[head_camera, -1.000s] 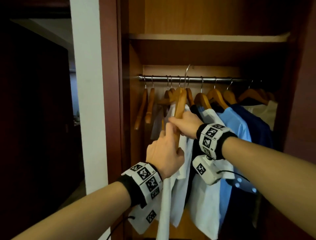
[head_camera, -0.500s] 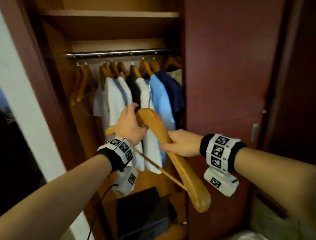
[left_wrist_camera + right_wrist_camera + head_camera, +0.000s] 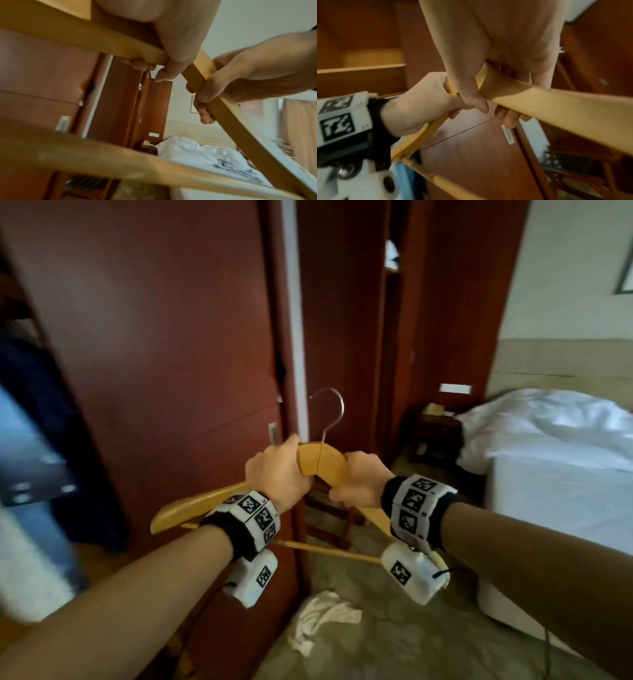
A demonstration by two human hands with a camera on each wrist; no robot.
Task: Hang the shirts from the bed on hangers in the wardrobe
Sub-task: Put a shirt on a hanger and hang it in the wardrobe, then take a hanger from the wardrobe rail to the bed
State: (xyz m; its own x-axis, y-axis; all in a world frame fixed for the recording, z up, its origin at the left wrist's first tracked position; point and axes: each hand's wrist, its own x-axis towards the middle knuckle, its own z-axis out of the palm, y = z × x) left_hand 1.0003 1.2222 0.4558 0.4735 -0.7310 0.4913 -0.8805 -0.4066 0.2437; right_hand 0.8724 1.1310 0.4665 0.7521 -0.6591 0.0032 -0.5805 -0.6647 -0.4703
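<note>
Head view: the empty tan wooden hanger with a metal hook (image 3: pixel 320 462), off the rail a second ago, is now carried towards the white-sheeted bed (image 3: pixel 561 460); left hand (image 3: pixel 275 474) and right hand (image 3: pixel 359 484) each grasp a shoulder beside the hook. No shirt taken yet.
Left wrist view: only here, a patterned garment (image 3: pixel 228 164) lies mid-bed.
Right wrist view: only here, the wardrobe's brown door (image 3: pixel 471 155) close behind.

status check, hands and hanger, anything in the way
Left hand and right hand both grip the bare hanger. Bed ahead right. White cloth on floor.
</note>
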